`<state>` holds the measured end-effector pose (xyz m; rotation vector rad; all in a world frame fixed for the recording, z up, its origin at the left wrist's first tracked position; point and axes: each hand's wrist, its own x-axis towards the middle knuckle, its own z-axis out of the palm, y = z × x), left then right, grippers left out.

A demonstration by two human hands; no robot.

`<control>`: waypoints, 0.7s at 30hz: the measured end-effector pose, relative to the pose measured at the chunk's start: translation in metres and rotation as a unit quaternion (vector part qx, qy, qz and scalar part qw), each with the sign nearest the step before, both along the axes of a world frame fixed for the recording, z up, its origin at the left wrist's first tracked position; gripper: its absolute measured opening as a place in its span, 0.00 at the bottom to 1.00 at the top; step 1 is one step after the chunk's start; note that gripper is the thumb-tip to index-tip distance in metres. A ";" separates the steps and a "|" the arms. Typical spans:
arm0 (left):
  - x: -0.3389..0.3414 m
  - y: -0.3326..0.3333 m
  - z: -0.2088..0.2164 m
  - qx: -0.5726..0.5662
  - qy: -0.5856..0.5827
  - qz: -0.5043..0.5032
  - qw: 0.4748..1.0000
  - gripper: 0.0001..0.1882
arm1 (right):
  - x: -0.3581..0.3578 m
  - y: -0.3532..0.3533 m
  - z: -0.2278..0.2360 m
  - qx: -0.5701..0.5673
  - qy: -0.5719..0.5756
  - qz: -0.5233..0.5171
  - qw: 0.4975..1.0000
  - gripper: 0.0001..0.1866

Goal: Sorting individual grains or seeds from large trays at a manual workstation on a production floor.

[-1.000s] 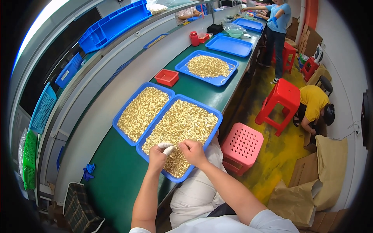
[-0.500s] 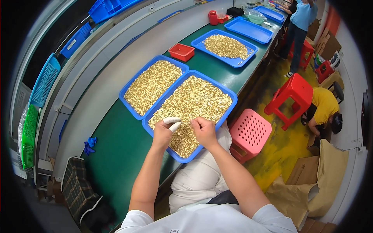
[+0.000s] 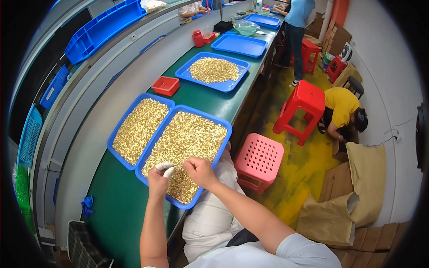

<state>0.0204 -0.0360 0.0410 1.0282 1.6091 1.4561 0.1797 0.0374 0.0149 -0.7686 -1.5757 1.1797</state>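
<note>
Over the near part of a blue tray [image 3: 225,129] full of small gold-coloured pieces [image 3: 185,134], I hold both hands close together. White finger covers sit on the thumb and forefinger of my left hand [image 3: 158,181], which are pinched. My right hand [image 3: 202,173] is closed too, its thumb and forefinger pressed together just right of the left fingertips. Something tiny seems to be between the fingertips, too small to make out. Against the left side of this tray lies a second blue tray [image 3: 111,144], also filled with gold pieces.
Farther along the green table [image 3: 117,178] are a red box [image 3: 166,85], a blue tray [image 3: 179,71] with a gold heap and another blue tray [image 3: 239,45]. Blue gloves [image 3: 87,206] lie left. A pink stool [image 3: 259,161] and red stool [image 3: 301,109] stand right, near a crouching person [image 3: 342,107].
The whole view has swung, so trays and stools sit farther left in the picture and more of the far table shows. My hands stay pinched over the same tray, fingertips about as close.
</note>
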 end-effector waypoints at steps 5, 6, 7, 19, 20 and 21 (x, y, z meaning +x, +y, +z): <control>0.001 0.001 0.001 -0.007 0.033 0.011 0.999 0.04 | 0.000 0.001 0.002 0.006 -0.018 0.015 1.000 0.15; -0.005 0.001 -0.005 -0.039 0.056 -0.013 0.998 0.03 | 0.000 0.001 0.001 0.009 -0.016 0.012 1.000 0.15; -0.005 0.003 -0.004 -0.071 0.078 -0.036 0.994 0.03 | 0.000 0.001 0.002 0.002 -0.025 0.028 0.999 0.15; 0.008 -0.007 0.026 -0.137 0.419 -0.118 0.890 0.25 | -0.001 0.004 -0.006 -0.032 0.022 0.012 0.999 0.16; 0.010 -0.008 0.022 -0.102 0.461 -0.127 0.872 0.25 | -0.001 0.002 -0.002 -0.023 0.021 0.008 0.999 0.16; 0.010 -0.008 0.018 -0.066 0.500 -0.135 0.853 0.26 | -0.002 0.002 0.001 -0.014 0.019 0.004 1.000 0.16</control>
